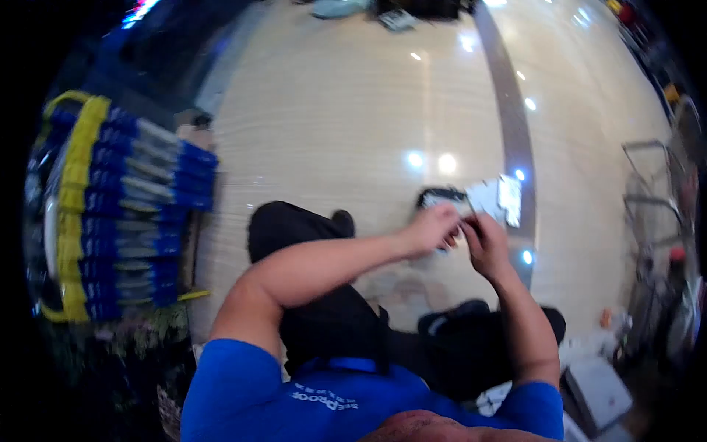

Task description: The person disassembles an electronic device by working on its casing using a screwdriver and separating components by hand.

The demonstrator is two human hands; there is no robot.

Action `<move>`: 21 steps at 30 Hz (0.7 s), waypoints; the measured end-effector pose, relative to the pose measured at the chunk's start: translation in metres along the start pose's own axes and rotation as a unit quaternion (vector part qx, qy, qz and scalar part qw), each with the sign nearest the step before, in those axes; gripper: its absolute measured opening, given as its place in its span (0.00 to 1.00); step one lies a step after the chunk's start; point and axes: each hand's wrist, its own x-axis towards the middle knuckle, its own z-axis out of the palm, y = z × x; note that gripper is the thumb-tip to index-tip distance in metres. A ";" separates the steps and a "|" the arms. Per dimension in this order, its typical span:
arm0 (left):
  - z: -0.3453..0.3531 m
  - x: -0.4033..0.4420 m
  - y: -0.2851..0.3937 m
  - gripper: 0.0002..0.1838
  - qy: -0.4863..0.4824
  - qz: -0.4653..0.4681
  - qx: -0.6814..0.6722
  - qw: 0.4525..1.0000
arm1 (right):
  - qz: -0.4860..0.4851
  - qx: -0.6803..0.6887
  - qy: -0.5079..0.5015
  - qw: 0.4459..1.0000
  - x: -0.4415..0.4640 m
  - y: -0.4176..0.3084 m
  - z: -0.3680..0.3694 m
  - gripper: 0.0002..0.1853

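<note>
My left hand (433, 230) and my right hand (486, 241) meet in front of my knees, fingers bent together around something small and thin. Motion blur and the fingers hide what it is. Just beyond them, a white flat piece (486, 197) with a shiny end lies on the floor or close above it; I cannot tell which. Beside it, partly behind my left hand, is a black and grey object (436, 196) whose kind is unclear.
Blue and yellow packages (132, 214) are stacked on my left. A metal frame (652, 195) stands at the right, with a grey box (598, 394) nearer me. Dark items (420, 9) lie at the far end of the glossy tiled floor (353, 110), which a dark stripe (508, 96) crosses.
</note>
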 end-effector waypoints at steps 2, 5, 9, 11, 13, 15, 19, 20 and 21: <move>-0.005 -0.001 0.003 0.12 -0.013 -0.009 0.004 1.000 | 0.004 -0.016 -0.013 1.000 0.005 -0.007 -0.002 0.05; -0.004 -0.002 0.002 0.13 -0.010 -0.007 0.030 0.999 | 0.009 0.014 -0.007 1.000 0.000 -0.003 -0.001 0.05; -0.002 0.000 0.001 0.12 -0.009 0.009 0.018 1.000 | 0.012 0.008 -0.006 1.000 -0.002 0.001 0.000 0.06; -0.002 -0.001 0.011 0.12 0.009 0.007 0.049 0.999 | -0.014 -0.002 0.026 1.000 0.001 0.004 -0.001 0.04; -0.005 0.001 0.025 0.13 0.030 0.030 0.043 0.998 | 0.011 -0.003 0.016 1.000 0.002 0.007 -0.005 0.05; -0.008 -0.002 0.047 0.14 0.060 0.064 0.058 0.994 | 0.044 -0.009 0.016 0.999 0.002 0.016 -0.004 0.06; -0.017 -0.008 0.082 0.15 0.088 0.111 0.031 0.989 | 0.077 -0.037 -0.020 0.996 0.002 0.029 0.005 0.07; -0.019 -0.008 0.086 0.15 0.087 0.132 0.014 0.987 | 0.079 -0.040 -0.028 0.996 0.001 0.034 0.011 0.07; -0.021 -0.010 0.090 0.15 0.087 0.153 -0.004 0.984 | 0.087 -0.056 -0.052 0.993 0.000 0.039 0.018 0.07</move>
